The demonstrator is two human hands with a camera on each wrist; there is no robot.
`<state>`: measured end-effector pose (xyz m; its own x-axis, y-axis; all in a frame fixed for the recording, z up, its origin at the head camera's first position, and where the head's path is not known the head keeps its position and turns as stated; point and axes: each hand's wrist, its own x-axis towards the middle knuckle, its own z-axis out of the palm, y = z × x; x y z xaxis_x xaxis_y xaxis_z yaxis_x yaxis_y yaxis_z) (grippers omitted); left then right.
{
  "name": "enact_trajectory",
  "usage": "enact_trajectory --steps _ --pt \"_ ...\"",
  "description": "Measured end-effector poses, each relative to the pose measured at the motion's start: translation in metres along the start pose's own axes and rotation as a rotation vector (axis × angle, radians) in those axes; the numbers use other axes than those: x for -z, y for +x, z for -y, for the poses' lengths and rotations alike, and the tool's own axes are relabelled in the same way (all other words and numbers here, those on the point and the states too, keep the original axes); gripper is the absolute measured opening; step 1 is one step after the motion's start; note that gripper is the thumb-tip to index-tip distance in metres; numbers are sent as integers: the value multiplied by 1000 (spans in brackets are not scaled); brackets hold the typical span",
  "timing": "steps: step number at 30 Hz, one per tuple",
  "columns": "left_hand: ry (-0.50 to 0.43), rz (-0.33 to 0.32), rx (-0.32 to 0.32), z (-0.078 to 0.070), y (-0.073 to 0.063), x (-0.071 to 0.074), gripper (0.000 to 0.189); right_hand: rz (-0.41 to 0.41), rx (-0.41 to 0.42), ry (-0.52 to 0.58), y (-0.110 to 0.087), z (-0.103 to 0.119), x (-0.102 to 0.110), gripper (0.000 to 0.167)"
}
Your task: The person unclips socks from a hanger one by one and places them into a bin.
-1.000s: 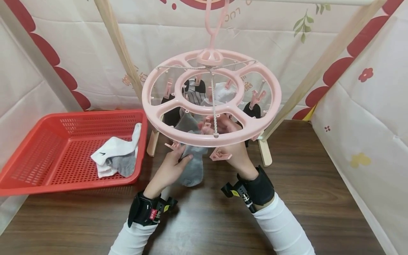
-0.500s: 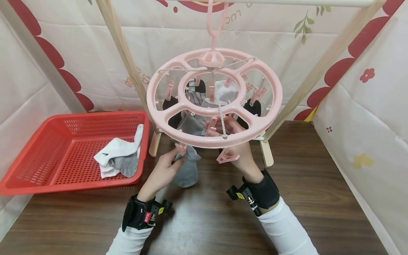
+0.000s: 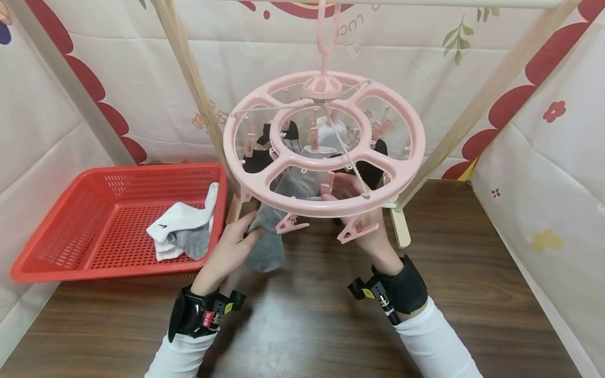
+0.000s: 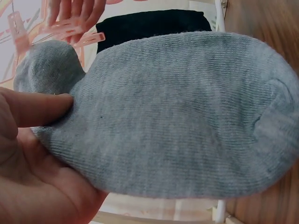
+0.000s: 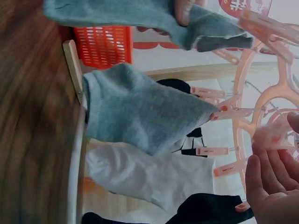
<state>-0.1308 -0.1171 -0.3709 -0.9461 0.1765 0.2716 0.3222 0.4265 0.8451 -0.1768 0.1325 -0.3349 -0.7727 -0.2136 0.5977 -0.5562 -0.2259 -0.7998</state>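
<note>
A grey sock [image 3: 266, 239] hangs from my left hand [image 3: 231, 249]. The left wrist view has the thumb lying over the sock [image 4: 177, 116] near its bend, fingers behind it. Overhead is a round pink clip hanger [image 3: 241, 181] with pegs around it. My right hand [image 3: 354, 191] is under its front right part, partly hidden by the ring. In the right wrist view its fairly straight fingers touch a blurred pink peg [image 5: 273, 135]. Another grey sock [image 5: 145, 107] hangs from a peg, beside a white sock [image 5: 149, 172] and black ones.
A red basket [image 3: 52, 231] at the left holds a white sock [image 3: 181, 218] and a grey sock [image 3: 196, 241]. Wooden legs [image 3: 194, 79] of the rack rise on both sides of the hanger. Two loose pegs [image 3: 356, 229] dangle at the front rim.
The hanger has turned, its front pegs and cord shifting right. My left hand has moved left with the grey sock, off the front peg it was touching. My right hand has shifted slightly right.
</note>
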Motion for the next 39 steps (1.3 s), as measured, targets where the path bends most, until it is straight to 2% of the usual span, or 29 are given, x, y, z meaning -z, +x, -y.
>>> enact_trajectory --steps 5,8,12,16,19,24,31,39 --pt "45 -15 -9 -2 -1 10 19 27 27 -165 -10 -4 3 38" --pt "61 -12 2 -3 -2 18 19 8 -51 -210 -19 -8 3 37" --pt "77 -3 12 -3 -4 30 27 -34 -218 -263 -35 -13 3 33" --pt "99 -13 14 -6 -7 42 26 -4 -315 -260 -49 -19 6 32" --pt "121 -28 15 -9 -10 51 19 42 -328 -258 -58 -22 8 33" --pt "149 -35 24 -10 -14 63 22 85 -362 -288 -70 -24 7 33" --pt "197 -49 12 -12 -15 74 19 93 -374 -321 -80 -25 8 33" --pt "239 -82 16 -17 -16 87 16 100 -374 -308 -89 -26 10 32"
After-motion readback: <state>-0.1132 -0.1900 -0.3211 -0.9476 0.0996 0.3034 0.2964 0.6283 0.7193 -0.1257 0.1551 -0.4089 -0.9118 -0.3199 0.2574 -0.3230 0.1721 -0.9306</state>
